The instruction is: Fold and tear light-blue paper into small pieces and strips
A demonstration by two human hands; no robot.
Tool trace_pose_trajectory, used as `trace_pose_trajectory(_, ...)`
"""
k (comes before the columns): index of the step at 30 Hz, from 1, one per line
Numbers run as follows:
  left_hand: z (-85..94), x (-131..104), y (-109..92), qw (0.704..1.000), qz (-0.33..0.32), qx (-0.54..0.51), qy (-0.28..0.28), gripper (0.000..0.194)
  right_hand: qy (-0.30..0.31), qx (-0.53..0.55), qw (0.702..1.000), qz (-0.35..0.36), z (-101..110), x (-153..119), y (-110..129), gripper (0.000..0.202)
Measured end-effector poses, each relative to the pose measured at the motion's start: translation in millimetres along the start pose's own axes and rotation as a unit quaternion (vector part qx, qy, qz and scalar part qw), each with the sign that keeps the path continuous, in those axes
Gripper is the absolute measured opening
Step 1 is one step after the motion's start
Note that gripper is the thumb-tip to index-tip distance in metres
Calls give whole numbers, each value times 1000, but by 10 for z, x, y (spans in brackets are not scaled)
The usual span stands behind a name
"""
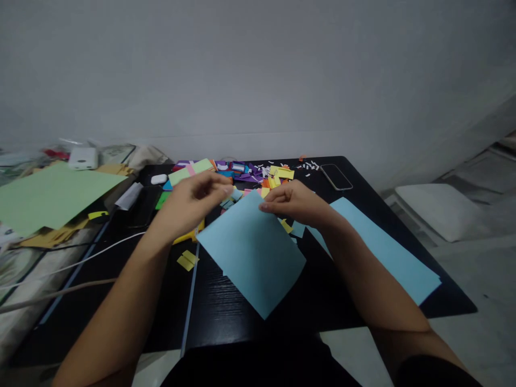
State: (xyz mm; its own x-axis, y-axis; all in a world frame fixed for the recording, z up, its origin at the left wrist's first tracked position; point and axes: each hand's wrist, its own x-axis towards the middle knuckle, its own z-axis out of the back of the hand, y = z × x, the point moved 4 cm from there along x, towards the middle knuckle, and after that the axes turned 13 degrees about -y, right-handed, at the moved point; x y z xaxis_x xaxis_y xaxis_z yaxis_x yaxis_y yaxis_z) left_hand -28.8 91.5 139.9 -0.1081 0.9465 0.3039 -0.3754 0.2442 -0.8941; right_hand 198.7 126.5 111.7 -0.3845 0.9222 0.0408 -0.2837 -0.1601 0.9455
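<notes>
A blue sheet of paper (253, 250) is held up over the black table, one corner pointing down toward my body. My right hand (296, 203) pinches it near its top corner between thumb and fingers. At the sheet's upper left, my left hand (197, 199) has thumb and fingers apart and does not grip the paper. More blue paper (381, 250) lies on the table under and beyond my right forearm. Small colored scraps (278, 177) are scattered behind the held sheet.
The black table (226, 317) carries a phone (336, 177) at the back right, a yellow folded piece (187, 260) and a white mouse-like object (158, 179). A large green sheet (56, 193) and a white cable (97, 254) are at left; a white stool (437, 209) stands right.
</notes>
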Motion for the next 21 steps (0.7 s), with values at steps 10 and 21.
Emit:
trace_pose_trajectory(10, -335, -157, 90, 988, -1, 67, 139, 28, 100, -39, 993, 37, -259, -16, -47, 32)
trace_pose_trajectory(21, -77, -788, 556, 988, 142, -12, 67, 38, 126, -162, 977, -64, 203, -684, -349, 45)
